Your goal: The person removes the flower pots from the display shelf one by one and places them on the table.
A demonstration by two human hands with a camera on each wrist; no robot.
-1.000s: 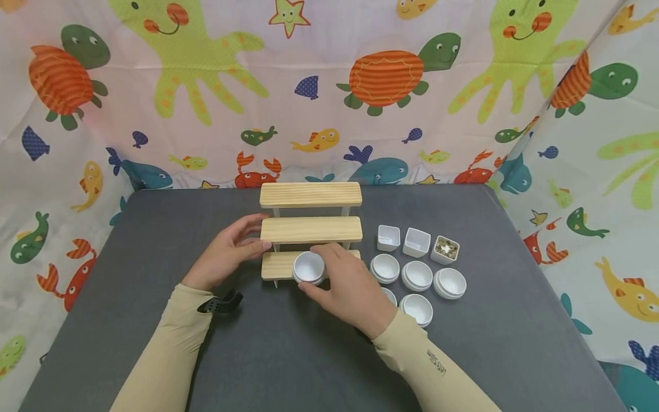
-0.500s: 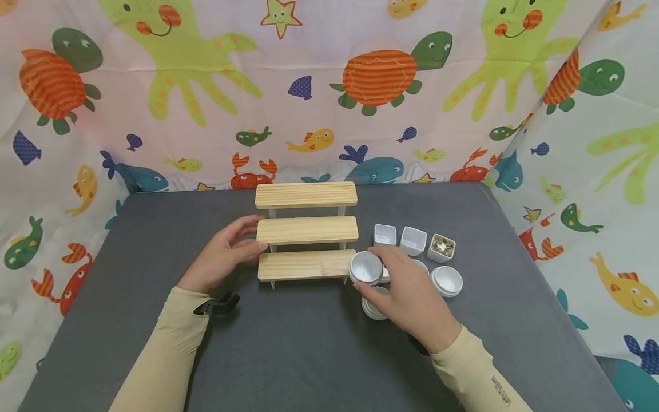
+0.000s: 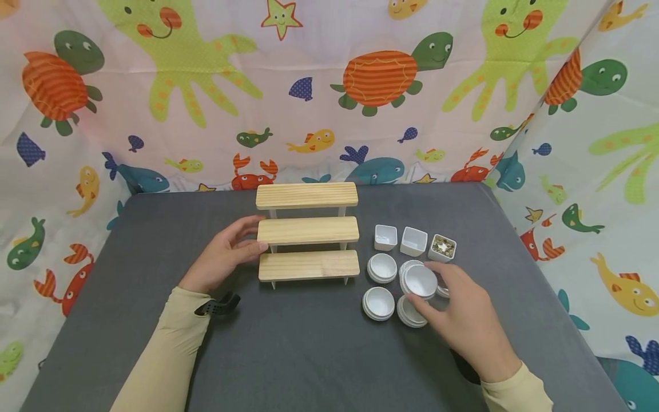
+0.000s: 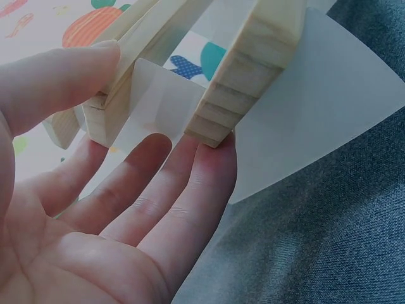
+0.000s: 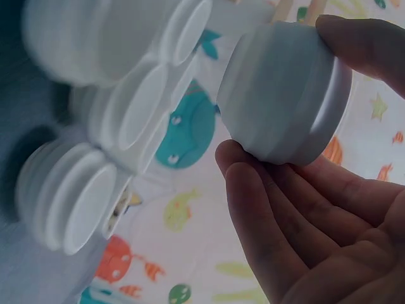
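A three-tier wooden display stand [image 3: 309, 230] with pale, see-through supports stands mid-table. My left hand [image 3: 222, 256] holds its left end; in the left wrist view the thumb lies against one board [image 4: 104, 117] and the fingers of the left hand [image 4: 126, 215] reach under the board ends. To the right, my right hand [image 3: 471, 320] grips a small round white bowl [image 3: 421, 281] between thumb and fingers, above the stacked white bowls [image 3: 382, 266]. In the right wrist view the gripped bowl [image 5: 278, 92] is tilted, apart from the stacks [image 5: 69, 196].
Behind the round bowls are square white cups [image 3: 413, 241]; one cup [image 3: 443, 247] contains something greenish with a white star shape. Another bowl stack [image 3: 378, 303] stands at the front. A grey cloth [image 3: 288, 355] covers the table, backed by a sea-animal curtain [image 3: 309, 86].
My right hand has carried the bowl rightward from the lowest board to above the bowl stacks. The left hand stays at the stand's left end.
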